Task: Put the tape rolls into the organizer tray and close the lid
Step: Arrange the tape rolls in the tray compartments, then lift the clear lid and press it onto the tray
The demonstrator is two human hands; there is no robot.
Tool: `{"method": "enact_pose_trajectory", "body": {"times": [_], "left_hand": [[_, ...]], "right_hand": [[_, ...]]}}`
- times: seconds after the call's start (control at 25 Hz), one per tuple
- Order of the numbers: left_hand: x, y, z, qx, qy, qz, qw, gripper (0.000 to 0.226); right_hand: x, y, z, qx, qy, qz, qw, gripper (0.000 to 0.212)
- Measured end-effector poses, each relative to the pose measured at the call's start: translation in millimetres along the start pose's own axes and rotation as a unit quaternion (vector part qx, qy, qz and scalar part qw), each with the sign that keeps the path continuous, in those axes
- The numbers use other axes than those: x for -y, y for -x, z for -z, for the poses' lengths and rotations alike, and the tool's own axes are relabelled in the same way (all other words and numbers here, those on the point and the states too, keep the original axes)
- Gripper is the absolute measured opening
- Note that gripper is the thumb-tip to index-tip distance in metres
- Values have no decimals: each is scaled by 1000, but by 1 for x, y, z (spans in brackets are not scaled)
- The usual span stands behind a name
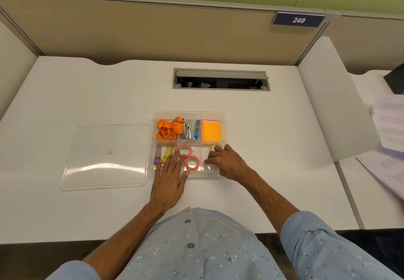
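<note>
A clear organizer tray [223, 126] sits mid-desk. Two pink tape rolls lie in its front middle compartment, one further back [185, 150] and one nearer me [192, 162]. My left hand [170, 177] rests flat with spread fingers on the tray's front edge, fingertips touching the pink rolls. My right hand [225, 161] reaches into the front right compartment, fingers curled around a pale tape roll [213, 148] that it mostly hides. The clear lid [105, 157] lies flat on the desk left of the tray.
The tray's other compartments hold an orange lanyard [169, 127], staplers [189, 130], orange sticky notes [211, 130] and markers [162, 154]. A cable hatch [220, 79] is open behind the tray. Paper stacks [389, 131] sit on the desk at the right.
</note>
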State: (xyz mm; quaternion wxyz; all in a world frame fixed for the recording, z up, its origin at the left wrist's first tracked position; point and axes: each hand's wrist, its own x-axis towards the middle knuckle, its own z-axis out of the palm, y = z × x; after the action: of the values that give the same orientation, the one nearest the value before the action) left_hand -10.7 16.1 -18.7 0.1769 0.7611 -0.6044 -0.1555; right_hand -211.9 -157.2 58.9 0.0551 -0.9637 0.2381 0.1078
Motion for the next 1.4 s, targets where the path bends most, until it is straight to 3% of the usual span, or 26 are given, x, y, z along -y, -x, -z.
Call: {"method": "enact_pose_trajectory", "body": {"times": [0.2, 0.36, 0.56, 0.84, 1.12, 1.32, 1.4], "left_hand": [[9, 2, 13, -9, 38, -6, 999, 69], [39, 9, 43, -72, 24, 16, 997, 61], [112, 36, 74, -114, 29, 121, 986, 63], [173, 82, 91, -118, -22, 159, 980, 74], [190, 96, 86, -81, -66, 129, 986, 31], [200, 100, 97, -86, -112, 64, 988, 28], [203, 104, 105, -108, -109, 48, 987, 27]], "right_hand": [[15, -19, 12, -125, -39, -33, 991, 40], [51, -58, 34, -186, -87, -33, 978, 44], [127, -120, 28, -126, -120, 53, 983, 62], [207, -153, -10, -50, -93, 161, 981, 63], [225, -150, -31, -13, -42, 186, 982, 70], [226, -155, -20, -5, -77, 183, 980, 65], [214, -157, -14, -37, -111, 162, 980, 65]]}}
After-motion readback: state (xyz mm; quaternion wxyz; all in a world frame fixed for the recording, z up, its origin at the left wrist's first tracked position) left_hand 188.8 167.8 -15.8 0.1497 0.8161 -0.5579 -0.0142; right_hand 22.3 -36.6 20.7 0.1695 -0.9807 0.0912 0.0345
